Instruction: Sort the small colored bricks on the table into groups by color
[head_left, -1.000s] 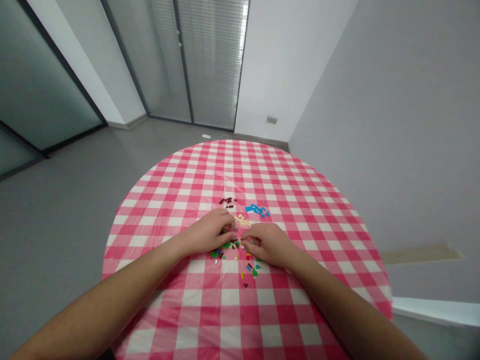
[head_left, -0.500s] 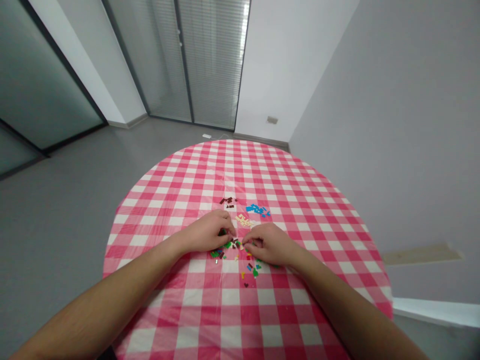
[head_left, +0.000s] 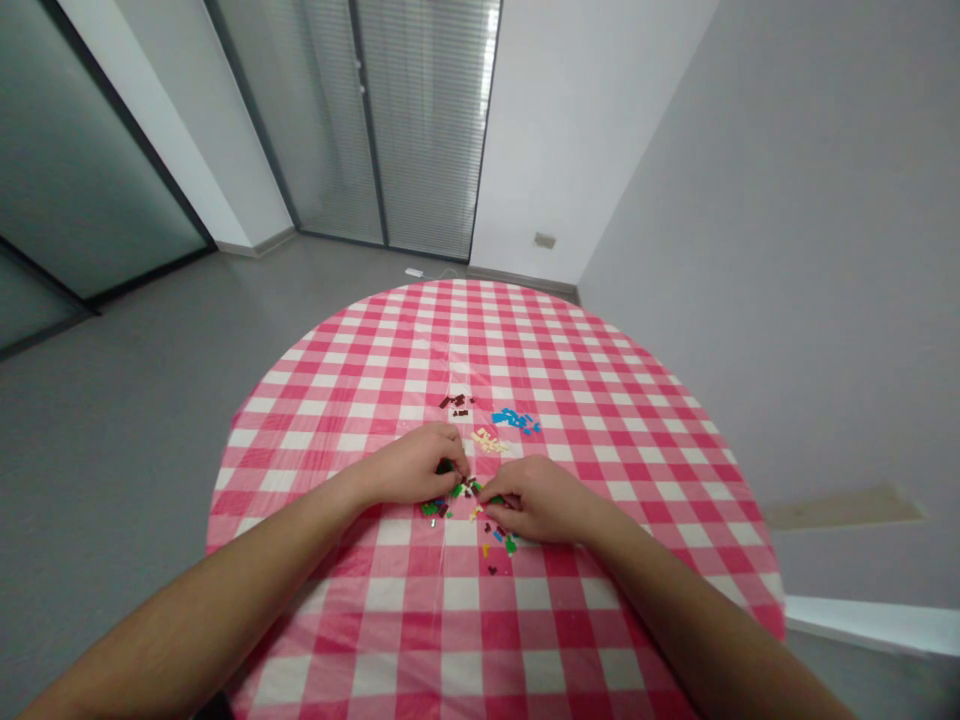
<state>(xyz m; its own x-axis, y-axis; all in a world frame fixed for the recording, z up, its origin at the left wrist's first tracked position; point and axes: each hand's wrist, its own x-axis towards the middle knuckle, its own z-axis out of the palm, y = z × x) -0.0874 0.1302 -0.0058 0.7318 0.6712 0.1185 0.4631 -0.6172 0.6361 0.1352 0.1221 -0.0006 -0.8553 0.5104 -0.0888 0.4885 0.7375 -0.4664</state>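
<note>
Round pink gingham cloth (head_left: pixel 480 340) lay beneath us, and we held our left hand (head_left: pixel 412 465) and right hand (head_left: pixel 540 500) curled low, nearly meeting over small coloured bricks (head_left: pixel 466 495); whether either pinched one, we could hardly tell. Blue bricks (head_left: pixel 514 420) lay ahead of the right hand.

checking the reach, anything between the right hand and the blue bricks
Yes, but only low things: a loose patch of cream bricks lies flat on the pink checked tablecloth between the right hand and the blue bricks. Nothing taller shows there.
</note>
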